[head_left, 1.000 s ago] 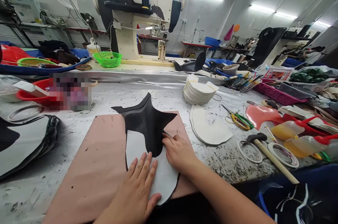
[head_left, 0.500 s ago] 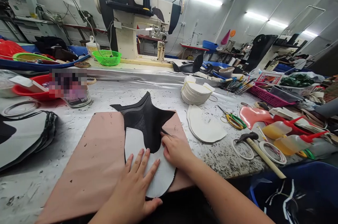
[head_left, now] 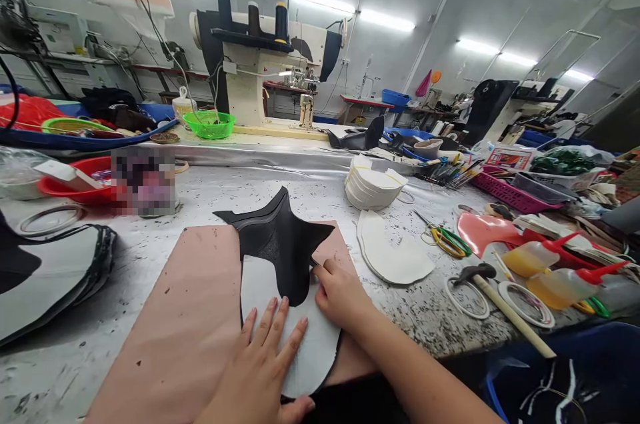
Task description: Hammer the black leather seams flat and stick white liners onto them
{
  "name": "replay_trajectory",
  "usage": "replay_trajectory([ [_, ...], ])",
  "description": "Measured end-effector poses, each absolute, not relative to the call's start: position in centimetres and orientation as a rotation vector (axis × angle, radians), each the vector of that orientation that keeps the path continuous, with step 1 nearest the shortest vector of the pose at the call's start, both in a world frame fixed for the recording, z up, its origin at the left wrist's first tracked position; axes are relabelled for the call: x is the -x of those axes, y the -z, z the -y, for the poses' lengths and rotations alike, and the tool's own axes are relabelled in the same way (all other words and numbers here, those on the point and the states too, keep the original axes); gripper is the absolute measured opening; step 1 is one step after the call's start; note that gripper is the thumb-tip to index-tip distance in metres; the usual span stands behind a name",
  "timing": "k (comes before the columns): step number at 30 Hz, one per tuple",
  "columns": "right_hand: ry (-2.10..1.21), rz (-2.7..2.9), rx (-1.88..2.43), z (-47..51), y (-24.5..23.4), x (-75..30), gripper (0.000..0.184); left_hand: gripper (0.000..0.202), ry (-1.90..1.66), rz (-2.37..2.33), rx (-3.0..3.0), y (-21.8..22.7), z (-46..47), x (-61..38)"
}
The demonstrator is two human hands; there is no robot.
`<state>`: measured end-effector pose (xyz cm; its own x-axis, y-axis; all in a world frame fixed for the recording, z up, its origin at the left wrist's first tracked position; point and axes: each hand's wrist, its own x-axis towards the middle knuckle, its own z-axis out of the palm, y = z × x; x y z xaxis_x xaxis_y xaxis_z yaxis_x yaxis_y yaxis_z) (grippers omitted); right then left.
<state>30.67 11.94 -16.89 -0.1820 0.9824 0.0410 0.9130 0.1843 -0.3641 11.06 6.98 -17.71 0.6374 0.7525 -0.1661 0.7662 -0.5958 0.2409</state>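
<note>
Silvery worktop [head_left: 310, 177], pink sheet [head_left: 185, 317] under black piece [head_left: 291, 247], white stack [head_left: 373, 191], scissors [head_left: 436, 234]

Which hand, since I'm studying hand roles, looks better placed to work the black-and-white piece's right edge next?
Probably the right hand: its fingers are at that edge, while the left hand lies spread on the piece.

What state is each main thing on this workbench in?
Black-and-white cut piece: laid on pink sheet
Left hand: spread on its white part
Right hand: fingers bent at the piece's edge
Wooden-handled black hammer: lying, handle overhanging silvery bench
Clear red-nozzled bottles: holding amber liquid
White curved pads: stacked
</note>
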Motion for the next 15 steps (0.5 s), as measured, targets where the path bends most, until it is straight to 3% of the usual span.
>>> replay_trajectory([
  [5,-0.411,2.182,1.810,-11.2,16.3,-31.8,0.017,0.086,0.117,-1.224,-2.542,17.5,-7.3,-11.1],
  [9,-0.431,2.163,1.814,-13.2,16.3,-32.0,0.026,0.084,0.110,-1.182,-2.546,17.2,-7.5,-10.8],
  [15,-0.347,2.255,1.715,-14.6,16.5,-31.0,0.022,0.042,-0.080,-1.259,-2.677,17.7,-8.1,-12.3],
])
